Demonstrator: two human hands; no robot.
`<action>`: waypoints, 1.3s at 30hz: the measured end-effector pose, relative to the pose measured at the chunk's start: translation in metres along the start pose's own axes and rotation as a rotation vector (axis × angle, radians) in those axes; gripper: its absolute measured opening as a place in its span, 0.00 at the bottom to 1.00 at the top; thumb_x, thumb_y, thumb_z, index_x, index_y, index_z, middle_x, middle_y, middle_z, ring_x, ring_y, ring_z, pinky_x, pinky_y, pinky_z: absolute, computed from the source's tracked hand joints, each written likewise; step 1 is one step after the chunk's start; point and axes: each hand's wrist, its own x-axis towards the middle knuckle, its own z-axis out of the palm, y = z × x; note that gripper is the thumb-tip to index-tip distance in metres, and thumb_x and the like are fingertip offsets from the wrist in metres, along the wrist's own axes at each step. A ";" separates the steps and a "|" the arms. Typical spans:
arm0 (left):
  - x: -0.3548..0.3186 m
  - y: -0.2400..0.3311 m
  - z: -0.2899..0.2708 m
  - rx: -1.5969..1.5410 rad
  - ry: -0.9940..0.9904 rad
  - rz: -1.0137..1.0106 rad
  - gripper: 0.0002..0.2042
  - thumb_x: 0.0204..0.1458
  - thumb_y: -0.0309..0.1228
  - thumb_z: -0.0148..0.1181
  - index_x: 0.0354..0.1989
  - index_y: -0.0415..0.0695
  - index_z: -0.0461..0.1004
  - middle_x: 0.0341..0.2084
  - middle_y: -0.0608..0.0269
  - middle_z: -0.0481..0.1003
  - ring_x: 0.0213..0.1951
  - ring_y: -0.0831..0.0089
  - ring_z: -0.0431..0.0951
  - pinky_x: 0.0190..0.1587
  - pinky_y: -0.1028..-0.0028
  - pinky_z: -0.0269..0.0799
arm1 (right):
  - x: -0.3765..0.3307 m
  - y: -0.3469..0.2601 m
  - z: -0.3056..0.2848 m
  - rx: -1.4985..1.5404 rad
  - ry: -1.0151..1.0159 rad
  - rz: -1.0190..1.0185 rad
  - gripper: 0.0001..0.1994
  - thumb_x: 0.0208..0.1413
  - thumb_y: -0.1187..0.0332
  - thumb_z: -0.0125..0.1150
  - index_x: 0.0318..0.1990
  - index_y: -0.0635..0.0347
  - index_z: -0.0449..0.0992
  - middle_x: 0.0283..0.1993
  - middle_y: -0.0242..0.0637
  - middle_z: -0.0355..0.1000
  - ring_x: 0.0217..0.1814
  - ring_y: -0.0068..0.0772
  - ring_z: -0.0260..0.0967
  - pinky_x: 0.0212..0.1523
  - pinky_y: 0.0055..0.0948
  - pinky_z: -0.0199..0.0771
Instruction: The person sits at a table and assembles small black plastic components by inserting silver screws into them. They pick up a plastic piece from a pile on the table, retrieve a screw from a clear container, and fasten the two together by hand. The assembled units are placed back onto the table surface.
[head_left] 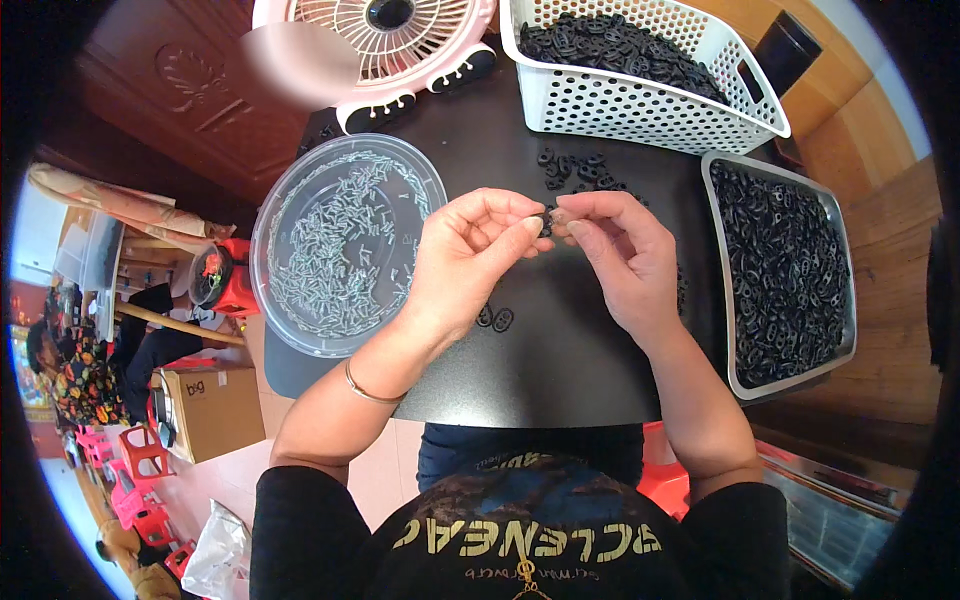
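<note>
Above the middle of the black table (580,390), both hands meet fingertip to fingertip. My left hand (475,240) pinches a small black plastic piece (546,222) between thumb and fingers. My right hand (622,250) is closed in a pinch against that piece's right side; whatever its fingertips hold is too small and covered to make out. A round clear tub (262,270) of small silvery metal pins (325,240) stands left of my left hand. Beneath my hands lie a few black oval pieces with holes (495,319), and more loose black pieces (570,168) are scattered beyond them.
A white perforated basket (640,108) heaped with black pieces stands at the far right. A metal tray (742,385) full of black oval pieces lies along the right edge. A pink fan (425,45) stands at the back left. On the floor are a cardboard box (225,410) and stools (145,452).
</note>
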 end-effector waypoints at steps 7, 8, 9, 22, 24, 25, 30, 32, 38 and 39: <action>0.000 0.000 -0.003 -0.037 -0.036 -0.040 0.05 0.50 0.22 0.53 0.35 0.36 0.70 0.26 0.63 0.74 0.29 0.78 0.75 0.35 0.81 0.71 | 0.002 0.006 -0.002 -0.178 -0.011 -0.091 0.07 0.48 0.80 0.54 0.36 0.64 0.73 0.33 0.35 0.71 0.34 0.22 0.70 0.34 0.19 0.70; 0.000 -0.001 -0.003 -0.043 -0.032 -0.044 0.05 0.50 0.22 0.53 0.35 0.37 0.70 0.26 0.63 0.74 0.29 0.78 0.75 0.35 0.81 0.72 | 0.002 0.007 -0.003 -0.197 -0.008 -0.096 0.07 0.47 0.80 0.55 0.35 0.64 0.74 0.32 0.35 0.71 0.33 0.22 0.70 0.34 0.19 0.70; 0.000 -0.001 -0.002 -0.050 -0.029 -0.049 0.05 0.50 0.22 0.53 0.35 0.37 0.70 0.26 0.63 0.74 0.29 0.78 0.75 0.35 0.81 0.72 | 0.002 0.007 -0.003 -0.216 -0.005 -0.102 0.07 0.47 0.80 0.55 0.34 0.64 0.74 0.32 0.35 0.71 0.33 0.22 0.70 0.33 0.19 0.70; -0.001 0.000 0.000 0.003 -0.012 -0.028 0.04 0.49 0.21 0.53 0.34 0.37 0.70 0.25 0.63 0.74 0.29 0.79 0.75 0.33 0.83 0.71 | -0.001 0.011 0.003 -0.332 0.073 -0.122 0.03 0.45 0.78 0.57 0.30 0.63 0.72 0.27 0.36 0.70 0.27 0.25 0.70 0.28 0.21 0.69; -0.002 0.002 0.002 0.012 0.012 -0.013 0.05 0.49 0.20 0.53 0.34 0.36 0.70 0.26 0.62 0.74 0.27 0.78 0.75 0.32 0.83 0.71 | -0.002 0.010 0.005 -0.326 0.084 -0.104 0.03 0.45 0.78 0.57 0.30 0.63 0.72 0.27 0.36 0.70 0.27 0.25 0.70 0.29 0.22 0.69; -0.003 0.001 0.003 0.015 0.024 -0.006 0.05 0.48 0.20 0.54 0.34 0.36 0.70 0.26 0.62 0.74 0.27 0.78 0.75 0.32 0.83 0.70 | -0.002 0.011 0.005 -0.323 0.085 -0.104 0.03 0.45 0.78 0.57 0.30 0.63 0.72 0.27 0.36 0.70 0.27 0.25 0.70 0.29 0.22 0.69; -0.006 0.002 0.007 0.115 0.043 0.094 0.05 0.48 0.19 0.53 0.34 0.34 0.69 0.27 0.61 0.74 0.29 0.79 0.75 0.35 0.82 0.71 | -0.004 0.015 0.009 -0.305 0.100 -0.093 0.03 0.46 0.78 0.56 0.30 0.64 0.71 0.27 0.36 0.70 0.27 0.26 0.70 0.29 0.22 0.68; -0.007 0.001 0.006 0.281 0.035 0.187 0.05 0.49 0.18 0.52 0.34 0.34 0.69 0.27 0.61 0.74 0.30 0.79 0.75 0.35 0.82 0.72 | -0.005 0.015 0.011 -0.300 0.091 -0.078 0.02 0.46 0.78 0.55 0.30 0.65 0.71 0.27 0.36 0.71 0.27 0.25 0.70 0.29 0.21 0.69; -0.005 0.003 0.005 0.073 0.014 0.056 0.04 0.49 0.18 0.52 0.34 0.34 0.69 0.27 0.62 0.73 0.30 0.79 0.75 0.34 0.82 0.72 | -0.005 0.014 0.009 -0.066 0.056 0.043 0.04 0.50 0.77 0.53 0.33 0.66 0.71 0.29 0.35 0.71 0.30 0.21 0.70 0.32 0.20 0.70; -0.003 0.003 0.003 0.047 0.013 0.029 0.04 0.49 0.19 0.52 0.34 0.34 0.69 0.26 0.63 0.73 0.30 0.79 0.75 0.34 0.82 0.71 | -0.003 0.011 0.007 -0.041 0.037 0.053 0.04 0.51 0.77 0.52 0.34 0.66 0.72 0.29 0.35 0.71 0.31 0.21 0.70 0.33 0.20 0.70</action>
